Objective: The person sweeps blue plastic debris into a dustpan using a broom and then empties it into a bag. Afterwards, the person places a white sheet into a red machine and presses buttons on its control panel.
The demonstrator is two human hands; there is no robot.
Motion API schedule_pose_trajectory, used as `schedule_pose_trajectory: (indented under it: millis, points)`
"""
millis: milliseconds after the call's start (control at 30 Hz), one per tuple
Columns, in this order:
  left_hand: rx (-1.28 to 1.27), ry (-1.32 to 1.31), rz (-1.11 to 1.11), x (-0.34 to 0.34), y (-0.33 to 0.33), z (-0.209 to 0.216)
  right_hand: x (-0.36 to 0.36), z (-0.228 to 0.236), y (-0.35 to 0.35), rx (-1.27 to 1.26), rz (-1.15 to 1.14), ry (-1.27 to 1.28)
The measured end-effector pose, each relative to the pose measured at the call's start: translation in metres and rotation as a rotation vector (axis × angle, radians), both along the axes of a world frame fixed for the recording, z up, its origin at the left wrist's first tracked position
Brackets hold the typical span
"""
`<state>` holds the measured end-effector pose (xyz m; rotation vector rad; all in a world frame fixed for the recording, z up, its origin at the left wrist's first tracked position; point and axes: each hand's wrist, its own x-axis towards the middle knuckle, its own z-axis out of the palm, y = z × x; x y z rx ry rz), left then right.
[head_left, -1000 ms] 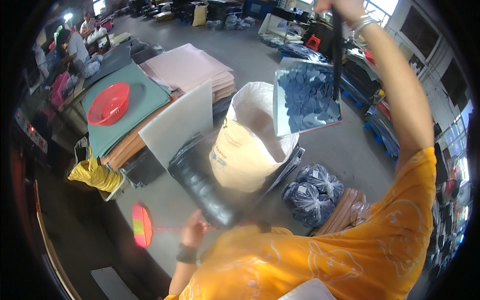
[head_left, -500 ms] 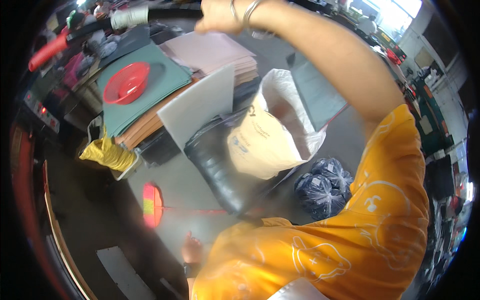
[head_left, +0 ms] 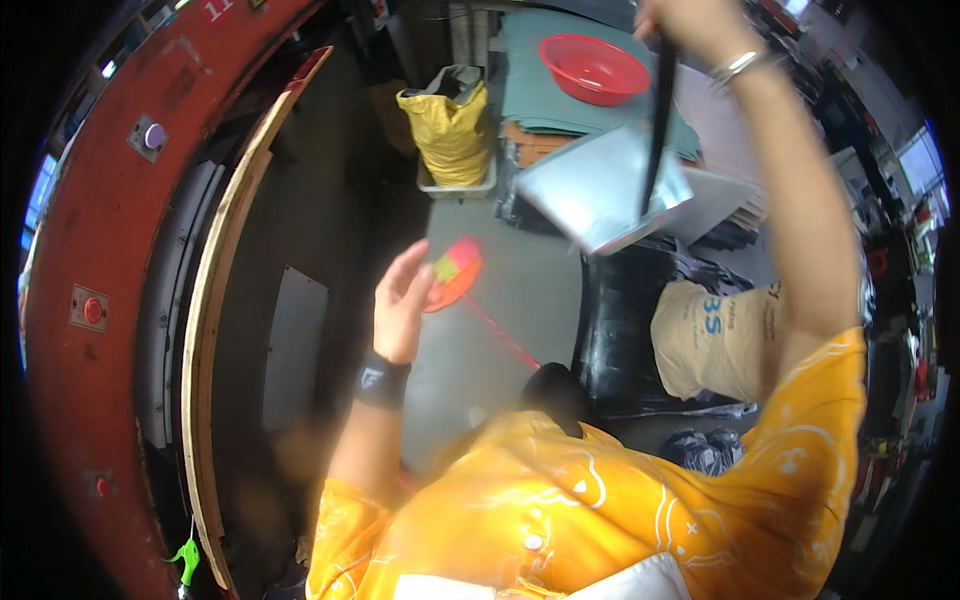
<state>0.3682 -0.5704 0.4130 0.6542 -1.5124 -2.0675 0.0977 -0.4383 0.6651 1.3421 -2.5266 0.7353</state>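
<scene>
My right hand is raised at the top, its fingers closed round the upper end of a long black rod. The rod runs down to a shiny metal sheet with a raised edge, which looks like a pan; how they join is blurred. My left hand, with a black wristband, is held out empty, fingers stretched and thumb apart. Just beyond its fingers in the picture is a pink, yellow and orange fly swatter with a thin red stick, low on the grey floor.
A red basin sits on stacked green sheets. Left of them stands a yellow sack in a pale tub. A black bundle and a cream sack lie right. A red machine frame borders the left.
My view has swung to the left. The shiny metal pan has come into sight in front of the stacks, below my right hand. My left hand has risen and reaches further forward.
</scene>
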Motion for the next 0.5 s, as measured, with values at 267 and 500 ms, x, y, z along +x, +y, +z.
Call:
schedule_pose_trajectory:
  millis: [267, 500]
  points:
    - [-0.254, 0.111, 0.150, -0.101, -0.116, -0.013, 0.052, -0.341, -0.214, -0.075, 0.378, -0.401]
    - [0.234, -0.408, 0.340, -0.144, -0.241, -0.171, 0.017, -0.513, -0.272, 0.327, 0.372, -0.764]
